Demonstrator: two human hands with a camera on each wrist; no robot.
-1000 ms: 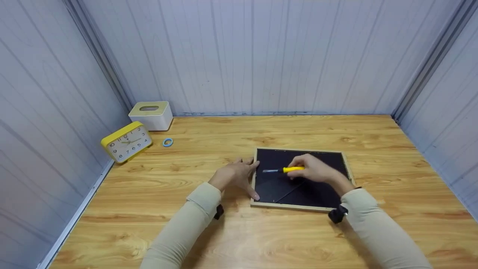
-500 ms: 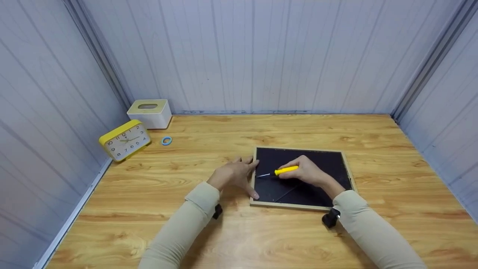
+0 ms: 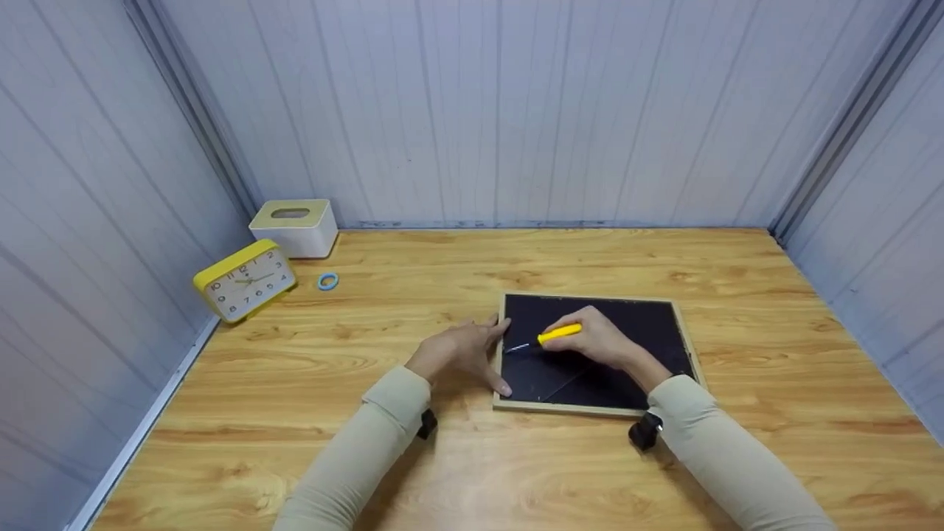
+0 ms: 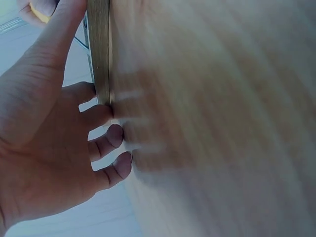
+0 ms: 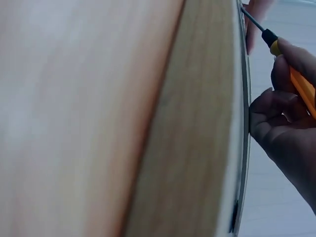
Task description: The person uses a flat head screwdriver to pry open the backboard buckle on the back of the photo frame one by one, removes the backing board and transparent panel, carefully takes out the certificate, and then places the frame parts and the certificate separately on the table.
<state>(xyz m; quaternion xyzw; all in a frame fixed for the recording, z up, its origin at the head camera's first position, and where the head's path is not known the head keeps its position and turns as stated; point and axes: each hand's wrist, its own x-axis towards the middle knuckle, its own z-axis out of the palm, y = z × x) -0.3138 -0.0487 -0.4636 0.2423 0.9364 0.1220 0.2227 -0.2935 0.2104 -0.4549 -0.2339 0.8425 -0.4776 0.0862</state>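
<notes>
A picture frame (image 3: 590, 407) with a light wooden border lies back side up, its black backing board (image 3: 627, 324) showing. My left hand (image 3: 466, 349) rests at its left edge, thumb near the lower left corner and forefinger further up. In the left wrist view, the fingers (image 4: 106, 143) spread apart, some touching the frame's side and others the table. My right hand (image 3: 601, 339) grips a screwdriver with a yellow handle (image 3: 562, 334). Its thin metal shaft (image 5: 253, 19) slants down to the backing's left edge; whether the tip touches anything is too small to tell.
A yellow alarm clock (image 3: 247, 280) leans at the table's left edge. Behind it stands a white tissue box (image 3: 295, 234) with a pale lid. A small blue ring (image 3: 328, 281) lies beside the clock. White panel walls surround the wooden table (image 3: 479, 472).
My right hand has moved left and turned the screwdriver, bringing its tip from over the backing to the frame's left edge. The left hand has stayed in place.
</notes>
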